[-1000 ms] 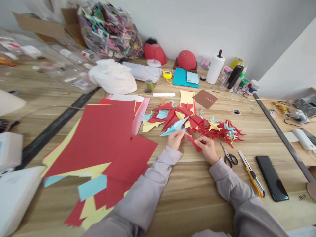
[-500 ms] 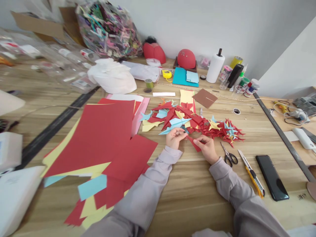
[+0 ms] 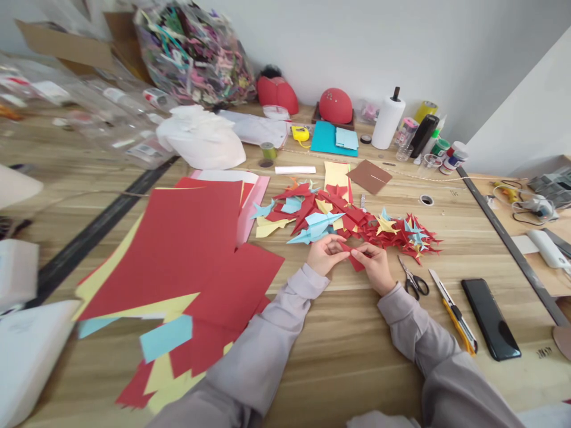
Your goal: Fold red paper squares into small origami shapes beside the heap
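Between my two hands is a small folded piece of red paper (image 3: 355, 262), held just above the table. My left hand (image 3: 326, 254) pinches its left side between thumb and fingers. At its right side, my right hand (image 3: 373, 266) grips it with thumb and forefinger; the other fingers are curled. Part of the paper is hidden by the fingers. Right behind my hands lies a heap of folded paper pieces (image 3: 312, 208) in red, light blue and yellow. A light blue folded paper plane (image 3: 317, 224) rests at the heap's near side, close to my left hand.
Scissors (image 3: 414, 284), a yellow utility knife (image 3: 454, 312) and a black phone (image 3: 491, 319) lie to the right. Large red paper sheets (image 3: 178, 238) cover the left, with a light blue piece (image 3: 166, 339) among offcuts. A white bag (image 3: 203, 139) and a yellow tape measure (image 3: 300, 134) stand behind.
My left hand has moved slightly right, closer to my right hand, and now pinches the red paper nearer its middle. The right hand stays almost in place.
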{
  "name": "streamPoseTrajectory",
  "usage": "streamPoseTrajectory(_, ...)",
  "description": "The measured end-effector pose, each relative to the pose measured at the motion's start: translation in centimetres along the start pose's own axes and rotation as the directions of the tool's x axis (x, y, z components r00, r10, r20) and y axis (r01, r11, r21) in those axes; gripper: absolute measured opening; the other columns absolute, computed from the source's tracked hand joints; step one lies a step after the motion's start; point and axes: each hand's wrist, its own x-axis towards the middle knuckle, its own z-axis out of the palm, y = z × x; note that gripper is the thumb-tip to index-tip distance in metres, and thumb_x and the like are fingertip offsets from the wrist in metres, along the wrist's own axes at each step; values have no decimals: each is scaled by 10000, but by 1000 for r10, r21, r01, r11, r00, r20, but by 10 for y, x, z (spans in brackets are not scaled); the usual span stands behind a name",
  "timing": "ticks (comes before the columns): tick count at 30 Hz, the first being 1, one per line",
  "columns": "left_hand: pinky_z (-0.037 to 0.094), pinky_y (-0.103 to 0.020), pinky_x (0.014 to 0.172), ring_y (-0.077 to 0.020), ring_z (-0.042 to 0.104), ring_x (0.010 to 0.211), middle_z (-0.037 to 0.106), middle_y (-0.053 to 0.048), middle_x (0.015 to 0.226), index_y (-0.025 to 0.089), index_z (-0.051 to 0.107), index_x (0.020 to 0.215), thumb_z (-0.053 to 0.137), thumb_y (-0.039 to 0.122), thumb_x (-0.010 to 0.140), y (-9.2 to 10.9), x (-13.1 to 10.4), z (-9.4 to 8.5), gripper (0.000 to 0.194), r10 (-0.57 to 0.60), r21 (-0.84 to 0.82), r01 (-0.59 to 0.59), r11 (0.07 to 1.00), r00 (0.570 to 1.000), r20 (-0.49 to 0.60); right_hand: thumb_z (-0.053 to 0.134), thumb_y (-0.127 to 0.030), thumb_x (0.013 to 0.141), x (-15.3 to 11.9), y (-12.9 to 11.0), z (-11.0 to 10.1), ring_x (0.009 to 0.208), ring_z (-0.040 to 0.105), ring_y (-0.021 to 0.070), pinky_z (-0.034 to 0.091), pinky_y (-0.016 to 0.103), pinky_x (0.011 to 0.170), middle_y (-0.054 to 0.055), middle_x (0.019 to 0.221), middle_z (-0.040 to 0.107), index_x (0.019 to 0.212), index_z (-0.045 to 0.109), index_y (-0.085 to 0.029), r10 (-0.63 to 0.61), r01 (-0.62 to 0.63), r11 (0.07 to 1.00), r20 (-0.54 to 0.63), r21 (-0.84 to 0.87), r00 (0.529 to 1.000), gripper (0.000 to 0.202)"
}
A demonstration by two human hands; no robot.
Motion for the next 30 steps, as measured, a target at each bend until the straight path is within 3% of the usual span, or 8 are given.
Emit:
streamPoseTrajectory(7, 449, -228, 485, -119, 579, 467, 608, 28, 523, 156, 560, 757, 753, 223, 556, -1, -2, 0, 286, 37, 43, -35, 998, 998, -44, 700, -331, 706, 0, 2, 0, 631, 542, 130, 413, 260, 622, -1, 664, 627, 673, 692, -203, 2, 0, 1000, 54, -25, 999, 133)
streamPoseTrajectory(14, 439, -220, 489, -109, 563, 459, 588, 41, 499, 150, 582, 772, 752, 205, 556, -1, -3, 3, 281, 77, 55, -71, 996, 990, -119, 705, -316, 687, 1, 2, 1, 645, 560, 142, 428, 273, 644, 5, 665, 636, 674, 686, -193, -12, 11, 994, -11, -105, 1000, 125)
streamPoseTrajectory(18, 476, -238, 516, -122, 594, 479, 620, 25, 534, 149, 611, 769, 759, 238, 561, -4, 1, 1, 271, 56, -36, -60, 998, 991, -120, 686, -350, 714, 1, 1, 1, 679, 576, 137, 445, 260, 651, 2, 738, 661, 758, 679, -199, 57, -57, 998, -28, 27, 998, 157)
streamPoseTrajectory(24, 489, -251, 517, -128, 595, 463, 616, 30, 517, 159, 620, 750, 773, 277, 553, -16, 9, -4, 276, 37, -169, -78, 983, 972, -231, 729, -367, 659, 0, 1, 4, 667, 594, 142, 460, 245, 550, 10, 815, 677, 937, 624, -204, 128, -117, 973, -39, 199, 991, 339)
streamPoseTrajectory(30, 484, -252, 547, -133, 605, 520, 626, 13, 572, 156, 595, 702, 763, 267, 543, -12, 6, -1, 257, 36, -60, -48, 997, 981, -191, 790, -306, 574, -1, 2, 7, 817, 629, 180, 517, 312, 740, 28, 913, 678, 977, 568, -204, 79, -74, 987, -25, 146, 997, 471)
